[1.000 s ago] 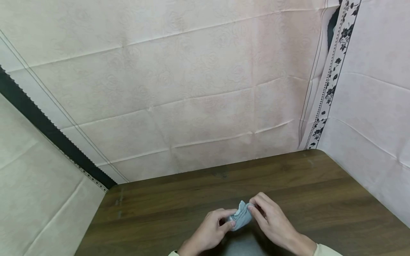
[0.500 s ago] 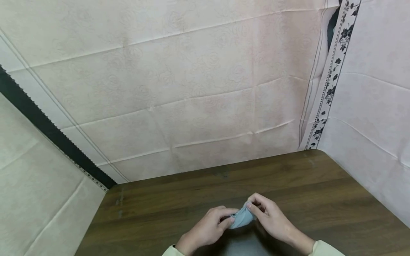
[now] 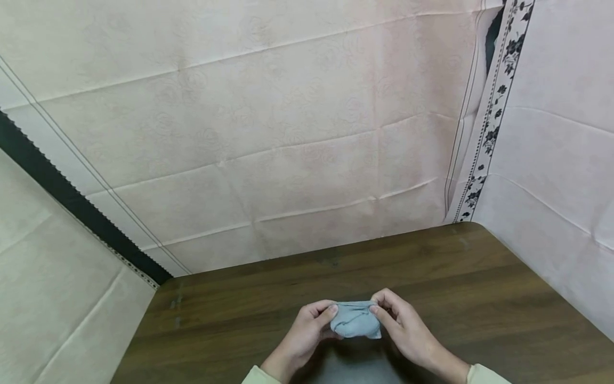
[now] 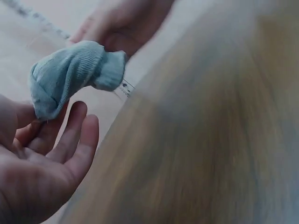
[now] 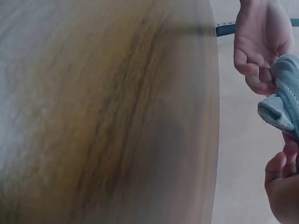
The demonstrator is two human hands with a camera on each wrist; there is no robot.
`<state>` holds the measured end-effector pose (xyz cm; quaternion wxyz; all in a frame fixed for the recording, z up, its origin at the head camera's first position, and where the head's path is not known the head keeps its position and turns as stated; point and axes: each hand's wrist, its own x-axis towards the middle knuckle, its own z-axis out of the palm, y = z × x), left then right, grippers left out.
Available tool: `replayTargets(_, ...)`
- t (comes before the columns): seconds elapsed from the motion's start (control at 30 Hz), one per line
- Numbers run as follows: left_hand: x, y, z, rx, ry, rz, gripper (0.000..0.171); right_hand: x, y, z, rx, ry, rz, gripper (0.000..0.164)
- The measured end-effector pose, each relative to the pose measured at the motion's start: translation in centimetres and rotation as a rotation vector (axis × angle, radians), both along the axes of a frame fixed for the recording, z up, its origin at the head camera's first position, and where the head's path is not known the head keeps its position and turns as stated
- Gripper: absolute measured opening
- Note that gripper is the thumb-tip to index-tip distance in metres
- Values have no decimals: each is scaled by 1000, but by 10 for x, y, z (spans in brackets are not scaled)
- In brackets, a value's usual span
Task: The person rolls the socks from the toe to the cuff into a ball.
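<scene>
A light blue, bunched-up sock (image 3: 356,321) is stretched between both hands above the table in the head view. My left hand (image 3: 307,335) pinches its left end between thumb and fingers. At the opposite upper corner, my right hand (image 3: 404,329) pinches the fabric. The ribbed cuff of the sock (image 4: 77,74) shows in the left wrist view, where the other fingers of the left hand (image 4: 44,163) are loosely bent below it. Only part of the sock (image 5: 286,95) appears at the edge of the right wrist view, between the two hands.
Beneath the hands lies a dark brown wood-grain table (image 3: 230,314). Pale creased cloth (image 3: 288,133) hangs behind it, with another cloth panel (image 3: 556,160) on the right and one (image 3: 53,298) on the left. A pale grey patch (image 3: 362,370) shows at the near edge.
The left hand has shifted its grip upward to the sock's upper left corner. The sock has turned from slanted to nearly level and spread wider. The right hand stays almost in place.
</scene>
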<state>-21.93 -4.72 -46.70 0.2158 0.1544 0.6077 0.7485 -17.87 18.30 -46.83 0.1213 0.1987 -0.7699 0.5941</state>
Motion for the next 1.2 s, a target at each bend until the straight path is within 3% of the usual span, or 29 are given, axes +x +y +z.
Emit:
replayTargets(0.13,-2,-2,-2,110,-109,-53,19,-1,-2,1,-18,-11,-4,9)
replayTargets(0.3,-5,-3,-6,149,-120,-81,17,-4,1,3,-125,-90,121,4)
replayTargets(0.53,-10,-9,-10,55,-13,-148,17,-3,6,7,-415,-358,429,7)
replayTargets(0.7,-13,-11,-14,32,65,-189,17,-1,6,8,-490,-513,520,10)
replayTargets(0.83,-15,-15,-15,17,112,-202,16,0,5,9,-528,-532,597,14)
replayTargets(0.97,-15,-19,-15,-9,129,-206,18,-2,4,10,-466,-500,661,15)
replayTargets(1.2,-11,-19,-18,-135,187,-226,36,-6,11,7,-139,-311,445,18)
